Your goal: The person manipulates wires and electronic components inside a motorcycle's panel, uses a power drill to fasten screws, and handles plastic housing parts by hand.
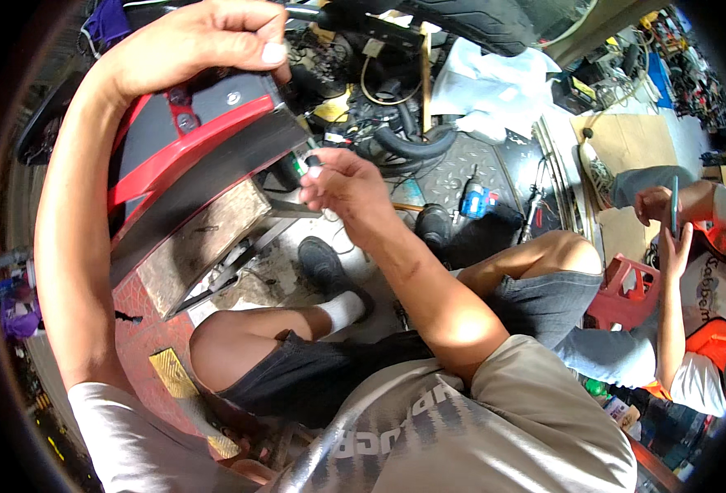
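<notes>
At the upper left is a red and black vehicle body panel (207, 123), tilted on its side. My left hand (203, 41) reaches round and curls over its top end, thumb toward me; part of the grip is hidden. My right hand (346, 189) is closed in a pinch at the panel's lower right corner. Between its fingertips is a small green and dark piece (301, 161), too small to name. Under the panel stands a worn, pale block (203, 242).
Black hoses (416, 148) and loose parts lie beyond my right hand. A white plastic bag (494, 86) is behind them, and a blue can (476, 201) stands on the metal floor plate. On the right, another person in an orange vest (712, 361) holds a phone (674, 205) near a red stool (626, 283).
</notes>
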Demonstrator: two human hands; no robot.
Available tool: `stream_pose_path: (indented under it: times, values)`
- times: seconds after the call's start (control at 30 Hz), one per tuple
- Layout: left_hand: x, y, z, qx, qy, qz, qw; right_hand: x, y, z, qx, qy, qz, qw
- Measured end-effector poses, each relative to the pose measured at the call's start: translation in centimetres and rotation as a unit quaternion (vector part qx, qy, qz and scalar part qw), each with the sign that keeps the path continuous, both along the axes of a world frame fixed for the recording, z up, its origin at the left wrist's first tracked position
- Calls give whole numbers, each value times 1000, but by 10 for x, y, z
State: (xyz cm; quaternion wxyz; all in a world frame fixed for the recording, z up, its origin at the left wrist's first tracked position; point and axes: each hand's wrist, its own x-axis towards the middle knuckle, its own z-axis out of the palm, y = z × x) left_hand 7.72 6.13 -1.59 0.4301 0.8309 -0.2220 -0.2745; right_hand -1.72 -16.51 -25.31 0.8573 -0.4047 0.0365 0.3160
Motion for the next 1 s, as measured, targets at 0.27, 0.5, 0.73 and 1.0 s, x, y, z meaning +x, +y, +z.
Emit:
stream_pose_path:
  times: [0.27,0.5,0.73,1.0]
  values:
    - [-2,0,-1,-9,8,2,1000,5,9,1,-62,-97,-24,993]
    - [-1,1,-1,-6,10,5,1000,11,13,8,-75,-93,-49,992]
    - [-3,1,0,-6,16,12,1000,12,17,1,-83,-158,-57,982]
    - [-4,-2,2,4,9,10,1000,15,20,-10,-41,-178,-104,978]
